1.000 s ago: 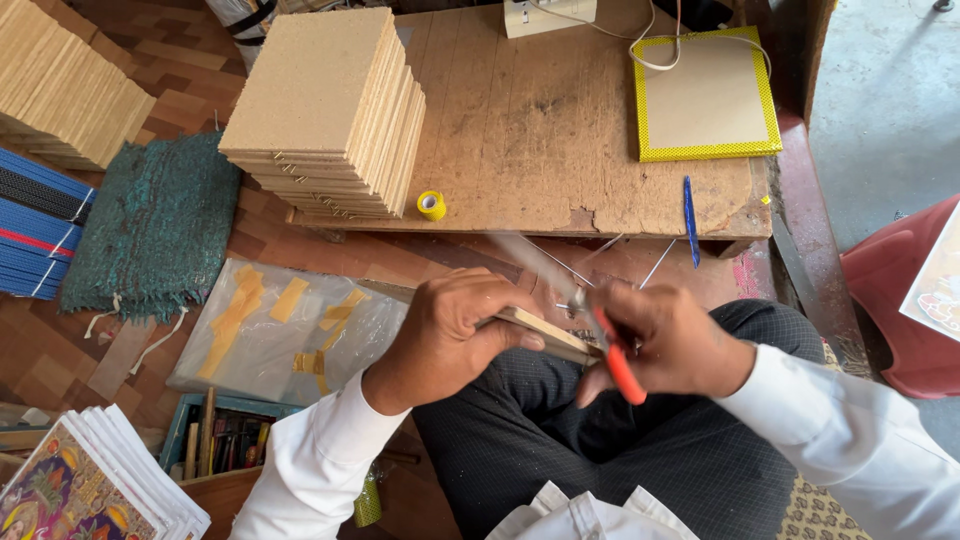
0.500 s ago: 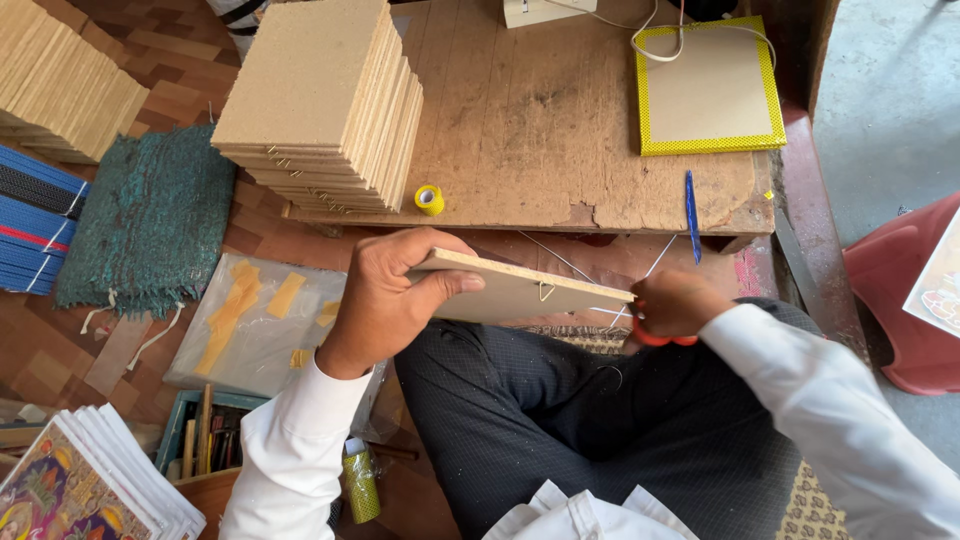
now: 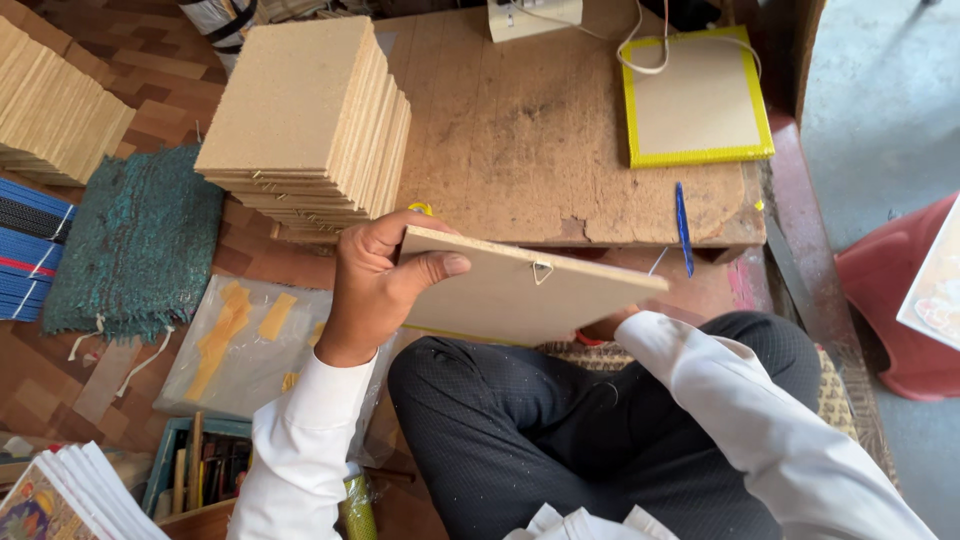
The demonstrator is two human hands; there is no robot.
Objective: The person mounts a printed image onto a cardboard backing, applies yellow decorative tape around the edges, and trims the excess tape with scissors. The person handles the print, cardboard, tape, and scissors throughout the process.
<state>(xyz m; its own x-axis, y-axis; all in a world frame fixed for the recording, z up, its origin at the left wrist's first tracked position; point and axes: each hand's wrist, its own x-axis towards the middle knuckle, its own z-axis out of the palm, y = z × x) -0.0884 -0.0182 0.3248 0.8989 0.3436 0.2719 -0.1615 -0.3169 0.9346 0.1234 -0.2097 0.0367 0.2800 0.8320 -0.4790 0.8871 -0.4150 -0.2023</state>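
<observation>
My left hand grips the left edge of a flat beige board with a small metal triangular hanger on its upper edge. I hold the board nearly level above my lap. My right hand is hidden under the board; only its white sleeve shows, along with a bit of something red at the board's lower edge. A tall stack of similar beige boards rests on the worn wooden table just beyond my left hand.
A yellow-framed board and a blue pen lie on the table's right side. A green woven mat, a plastic bag with yellow pieces, a tool box and printed sheets sit on the floor at left. A red stool stands at right.
The board has turned from edge-on to flat and risen above my lap. My right hand, seen earlier with a red-handled tool, has gone under the board.
</observation>
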